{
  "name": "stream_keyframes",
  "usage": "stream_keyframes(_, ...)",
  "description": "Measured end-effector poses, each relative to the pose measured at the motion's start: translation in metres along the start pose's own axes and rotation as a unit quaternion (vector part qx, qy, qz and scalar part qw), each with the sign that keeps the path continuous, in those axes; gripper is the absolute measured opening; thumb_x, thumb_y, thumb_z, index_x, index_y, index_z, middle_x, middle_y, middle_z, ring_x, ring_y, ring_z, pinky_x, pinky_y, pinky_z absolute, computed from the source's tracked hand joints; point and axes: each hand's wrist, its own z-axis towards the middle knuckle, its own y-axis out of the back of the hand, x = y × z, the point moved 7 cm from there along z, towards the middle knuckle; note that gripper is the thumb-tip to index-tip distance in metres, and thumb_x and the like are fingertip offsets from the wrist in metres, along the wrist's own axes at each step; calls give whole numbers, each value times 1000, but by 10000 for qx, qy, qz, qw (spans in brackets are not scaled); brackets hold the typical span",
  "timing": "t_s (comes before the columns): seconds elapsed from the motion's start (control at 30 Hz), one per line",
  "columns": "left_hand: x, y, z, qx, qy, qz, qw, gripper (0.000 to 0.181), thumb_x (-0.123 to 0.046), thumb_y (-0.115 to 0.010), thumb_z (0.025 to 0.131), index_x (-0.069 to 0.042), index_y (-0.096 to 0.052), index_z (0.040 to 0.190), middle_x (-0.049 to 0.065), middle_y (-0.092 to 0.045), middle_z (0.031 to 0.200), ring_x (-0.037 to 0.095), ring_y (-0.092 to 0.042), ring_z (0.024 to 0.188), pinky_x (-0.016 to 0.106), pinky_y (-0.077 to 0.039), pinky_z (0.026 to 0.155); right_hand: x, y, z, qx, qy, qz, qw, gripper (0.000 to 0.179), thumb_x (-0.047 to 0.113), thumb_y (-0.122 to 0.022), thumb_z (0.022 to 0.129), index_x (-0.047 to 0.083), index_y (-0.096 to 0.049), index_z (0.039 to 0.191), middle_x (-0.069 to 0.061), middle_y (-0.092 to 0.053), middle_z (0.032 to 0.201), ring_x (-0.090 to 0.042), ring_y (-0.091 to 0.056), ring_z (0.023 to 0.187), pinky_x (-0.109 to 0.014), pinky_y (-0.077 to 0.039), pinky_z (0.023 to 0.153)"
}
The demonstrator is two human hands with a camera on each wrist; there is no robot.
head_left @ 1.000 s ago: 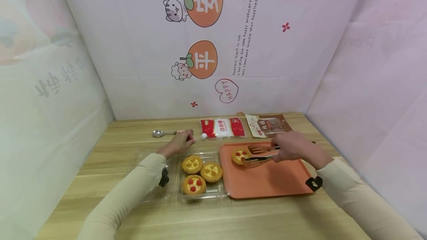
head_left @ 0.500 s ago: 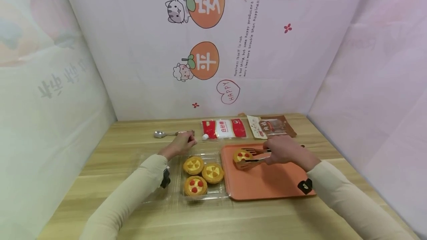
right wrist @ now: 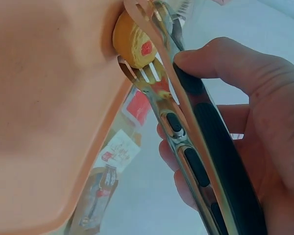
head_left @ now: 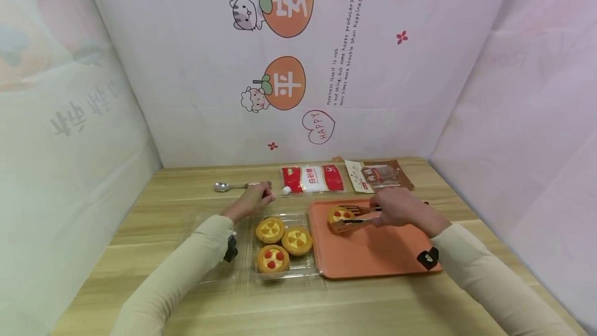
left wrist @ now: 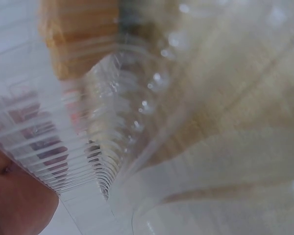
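Tongs (right wrist: pixel 206 127) with black grips and slotted metal ends are held in my right hand (head_left: pixel 396 206), thumb on one arm and fingers on the other. Between their ends is an egg tart (head_left: pixel 341 215) with red pieces on top, at the left end of the orange tray (head_left: pixel 382 253). My left hand (head_left: pixel 252 201), fingers curled, holds the far edge of a clear plastic container (head_left: pixel 298 275); the exact grip is hidden. Inside the container sit three tarts; one tart (head_left: pixel 273 259) has red pieces, and two are plain yellow. In the left wrist view ridged clear plastic fills most of the frame.
Behind the left hand lies a spoon (head_left: pixel 223 186). A red and white sugar bag (head_left: pixel 312 178) and a brown packet (head_left: pixel 380 175) lie along the back of the wooden table (head_left: pixel 261 310). White printed sheets enclose the back and sides.
My right hand has moved left with the tongs, and their ends have come round the tart on the tray. The left hand stays where it was.
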Motion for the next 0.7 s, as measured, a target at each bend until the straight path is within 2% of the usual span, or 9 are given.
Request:
stream_keyframes(0.13,-1,-1,0,7,-81,49,10000,13,-10,-66,101,-2,-62,91,10,-64,84,15,-53,75,27,-46,68,-1,12,0,-143,34,-58,9999,24,32,-75,87,14,-79,103,-8,-79,104,-20,-71,81,-41,-58,68)
stream_keyframes(0.37,-2,-2,0,-11,-83,72,9999,13,-10,-66,100,-2,-61,91,9,-61,81,14,-50,74,26,-44,67,12,53,6,-738,122,-322,9967,23,30,-75,88,12,-77,101,-7,-75,100,-18,-66,76,-40,-55,65)
stream_keyframes(0.53,-1,-3,1,-30,-109,95,9999,13,-10,-66,100,-2,-61,92,9,-62,82,14,-51,74,26,-44,67,45,72,15,-941,303,-525,9937,31,34,-78,89,11,-79,110,-8,-72,103,-21,-68,81,-41,-57,67)
stream_keyframes(0.63,-2,-3,2,-15,-122,70,9999,13,-10,-66,101,-2,-61,92,9,-62,82,14,-51,74,26,-44,67,68,71,24,-854,624,-664,9922,34,37,-80,89,11,-79,112,-8,-73,105,-21,-69,83,-39,-57,66)
stream_keyframes(0.7,-2,-3,2,-8,-132,69,9999,13,-10,-66,101,-2,-61,92,9,-62,82,14,-51,73,26,-44,67,82,67,30,-808,841,-807,9899,33,38,-82,88,11,-80,108,-7,-74,102,-19,-68,83,-37,-56,64)
